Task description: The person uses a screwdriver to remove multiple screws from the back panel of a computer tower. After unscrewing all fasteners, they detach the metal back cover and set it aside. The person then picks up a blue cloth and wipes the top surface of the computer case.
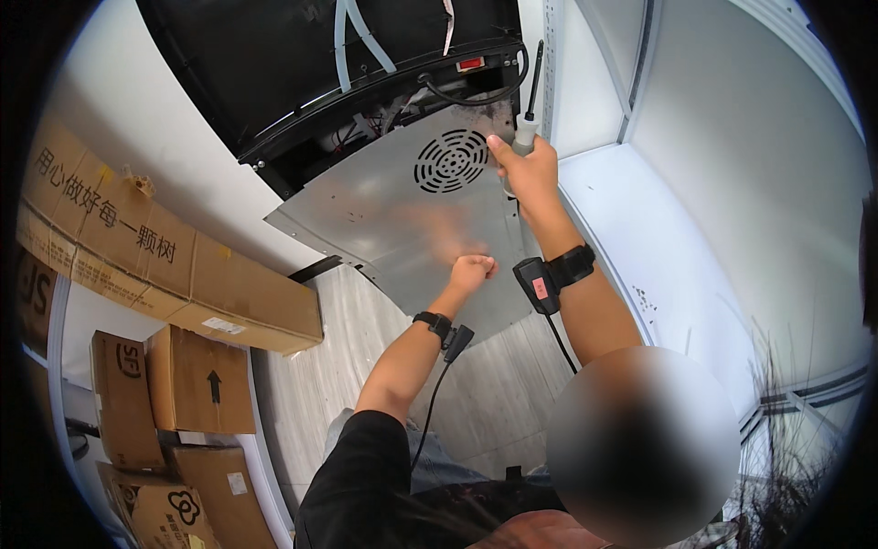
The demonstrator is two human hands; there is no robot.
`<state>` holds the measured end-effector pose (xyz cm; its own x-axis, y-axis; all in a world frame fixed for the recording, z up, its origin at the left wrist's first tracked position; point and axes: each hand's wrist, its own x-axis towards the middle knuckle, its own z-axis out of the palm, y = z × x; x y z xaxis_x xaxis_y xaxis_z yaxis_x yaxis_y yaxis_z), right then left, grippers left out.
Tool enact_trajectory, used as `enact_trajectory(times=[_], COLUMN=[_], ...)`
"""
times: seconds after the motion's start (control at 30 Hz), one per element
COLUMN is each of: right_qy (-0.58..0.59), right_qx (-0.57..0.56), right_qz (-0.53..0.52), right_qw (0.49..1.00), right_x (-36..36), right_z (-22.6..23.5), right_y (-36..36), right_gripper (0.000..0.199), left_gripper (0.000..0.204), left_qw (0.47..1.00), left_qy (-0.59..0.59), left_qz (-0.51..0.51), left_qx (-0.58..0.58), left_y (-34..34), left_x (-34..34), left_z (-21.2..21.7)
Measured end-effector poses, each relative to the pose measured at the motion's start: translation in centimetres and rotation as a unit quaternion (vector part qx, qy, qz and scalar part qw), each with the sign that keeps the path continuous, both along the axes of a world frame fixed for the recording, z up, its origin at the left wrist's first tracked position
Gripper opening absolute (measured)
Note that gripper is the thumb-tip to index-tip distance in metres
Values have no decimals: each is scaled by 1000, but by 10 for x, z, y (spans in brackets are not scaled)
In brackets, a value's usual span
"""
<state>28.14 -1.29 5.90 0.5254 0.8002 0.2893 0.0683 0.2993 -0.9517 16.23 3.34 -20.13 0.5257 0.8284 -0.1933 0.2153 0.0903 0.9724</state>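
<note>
My right hand [529, 172] is wrapped round the grey handle of a screwdriver [525, 135], whose dark shaft points up and away. It is beside the right edge of a grey sheet-metal panel [366, 215] with a round slotted vent. This panel slants out from the lower back of a black cabinet-like appliance [256, 64]. Over the panel's lower part, my left hand [474, 268] is closed with its fingertips together; whether a small thing is between them is hidden. Behind the panel's upper edge, thin wires [352, 135] show in the opening.
A black cable [476, 99] loops near a red rocker switch [470, 64], and pale tubes [341, 46] hang above. A long cardboard box [165, 238] lies at left, with several smaller cartons [201, 380] below. A white ledge [631, 210] and partition flank the right side.
</note>
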Motion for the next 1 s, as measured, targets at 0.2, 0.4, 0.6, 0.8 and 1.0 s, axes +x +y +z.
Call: enact_trajectory(times=[0.2, 0.4, 0.6, 0.8, 1.0], right_qy=[38, 55, 74, 109, 162], right_qx=[3, -7, -30, 11, 74], right_qz=[-2, 9, -42, -77, -153], right_qw=[999, 998, 996, 991, 972], right_x=[-8, -9, -9, 24, 105], right_z=[-5, -3, -21, -26, -13], right_y=[-1, 0, 8, -4, -51], right_gripper=[27, 28, 23, 22, 18], left_gripper=[22, 26, 25, 25, 26], left_qw=[1000, 1000, 997, 992, 979], left_qy=[17, 9, -29, -27, 36], left_qz=[-2, 8, -19, -106, -182], left_qx=[-1, -29, -69, -67, -88], left_y=[-9, -18, -26, -28, -51], left_x=[-8, -13, -24, -19, 0], left_z=[-2, 8, 1, -9, -13])
